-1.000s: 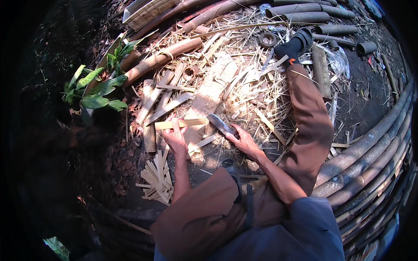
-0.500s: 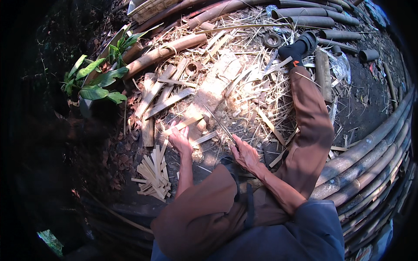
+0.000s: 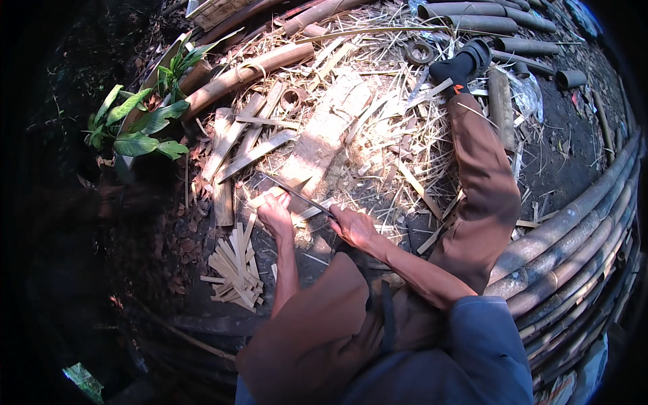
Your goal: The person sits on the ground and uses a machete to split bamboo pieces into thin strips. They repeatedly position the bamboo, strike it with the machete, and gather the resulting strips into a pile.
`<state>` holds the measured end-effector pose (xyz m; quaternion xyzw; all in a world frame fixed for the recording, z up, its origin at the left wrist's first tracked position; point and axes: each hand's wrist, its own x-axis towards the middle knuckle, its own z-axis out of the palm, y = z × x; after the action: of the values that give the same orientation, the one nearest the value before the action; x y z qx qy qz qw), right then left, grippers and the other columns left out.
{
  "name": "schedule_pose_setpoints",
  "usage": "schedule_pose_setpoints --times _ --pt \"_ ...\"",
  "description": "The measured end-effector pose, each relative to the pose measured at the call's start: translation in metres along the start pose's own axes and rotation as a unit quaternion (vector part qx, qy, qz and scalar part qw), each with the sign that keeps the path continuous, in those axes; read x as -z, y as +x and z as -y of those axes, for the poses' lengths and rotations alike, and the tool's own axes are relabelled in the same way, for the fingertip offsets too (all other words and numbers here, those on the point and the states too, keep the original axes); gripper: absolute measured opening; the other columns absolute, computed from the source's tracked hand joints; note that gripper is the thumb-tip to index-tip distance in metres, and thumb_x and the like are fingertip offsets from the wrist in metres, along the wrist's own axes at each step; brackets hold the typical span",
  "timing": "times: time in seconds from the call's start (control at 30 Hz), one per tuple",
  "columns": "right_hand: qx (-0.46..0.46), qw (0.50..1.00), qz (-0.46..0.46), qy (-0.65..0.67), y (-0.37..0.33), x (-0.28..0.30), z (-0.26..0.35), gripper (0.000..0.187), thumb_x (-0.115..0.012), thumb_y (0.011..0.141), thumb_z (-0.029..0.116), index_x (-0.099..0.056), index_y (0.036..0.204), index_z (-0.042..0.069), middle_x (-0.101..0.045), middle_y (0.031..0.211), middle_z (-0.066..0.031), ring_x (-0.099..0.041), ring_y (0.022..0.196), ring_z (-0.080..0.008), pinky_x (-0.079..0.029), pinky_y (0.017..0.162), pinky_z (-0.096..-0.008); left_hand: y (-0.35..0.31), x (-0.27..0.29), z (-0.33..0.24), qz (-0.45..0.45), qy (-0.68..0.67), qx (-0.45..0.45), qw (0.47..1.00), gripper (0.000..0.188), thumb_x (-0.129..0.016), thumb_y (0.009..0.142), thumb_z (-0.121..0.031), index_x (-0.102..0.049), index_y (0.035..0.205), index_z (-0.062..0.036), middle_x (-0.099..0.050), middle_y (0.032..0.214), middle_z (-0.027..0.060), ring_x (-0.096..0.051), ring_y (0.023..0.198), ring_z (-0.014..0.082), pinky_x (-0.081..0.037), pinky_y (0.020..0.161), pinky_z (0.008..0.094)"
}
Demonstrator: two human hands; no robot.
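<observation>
The left hand [image 3: 275,213] has its grip clamped on a pale strip [image 3: 258,200], crossed by the knife [image 3: 305,198] clasped in the right hand [image 3: 354,227], so a skidding blade could cut the nearby left hand.

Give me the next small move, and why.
Probably the right hand should draw the long dark metal blade lightly along the pale flat bamboo strip: the blade crosses it in this view, and the left hand grips the strip. Whether they touch is unclear.

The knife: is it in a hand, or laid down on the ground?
In hand: the right hand grips the knife, its blade crossing the pale strip.
</observation>
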<state>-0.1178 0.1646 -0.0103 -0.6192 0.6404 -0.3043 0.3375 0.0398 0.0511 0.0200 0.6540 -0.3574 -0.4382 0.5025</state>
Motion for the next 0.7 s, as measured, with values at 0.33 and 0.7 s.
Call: schedule_pose_setpoints --times 0.33,0.7 --pt "-0.101 0.994 0.024 -0.027 0.012 0.011 -0.041 0.025 -0.056 0.092 0.028 -0.049 0.104 0.007 -0.062 0.072 -0.0229 -0.060 0.068 -0.0466 -0.048 0.061 -0.0526 0.013 -0.020 0.020 0.047 -0.044 -0.135 0.989 0.037 -0.037 0.105 -0.025 -0.051 0.117 0.0069 -0.064 0.099 0.0208 -0.065 0.090 0.0254 -0.054 0.083 0.0378" --pt "-0.256 0.868 0.004 0.426 0.061 0.059 0.002 0.044 -0.074 0.081 0.042 -0.062 0.097 0.003 -0.057 0.066 -0.0006 -0.053 0.055 -0.0093 -0.044 0.049 -0.0262 -0.023 -0.014 -0.032 0.499 0.179 0.237 0.814 0.030 -0.049 0.100 -0.032 -0.052 0.097 -0.0029 -0.053 0.057 0.0043 -0.052 0.044 0.0132 -0.046 0.044 0.0259"
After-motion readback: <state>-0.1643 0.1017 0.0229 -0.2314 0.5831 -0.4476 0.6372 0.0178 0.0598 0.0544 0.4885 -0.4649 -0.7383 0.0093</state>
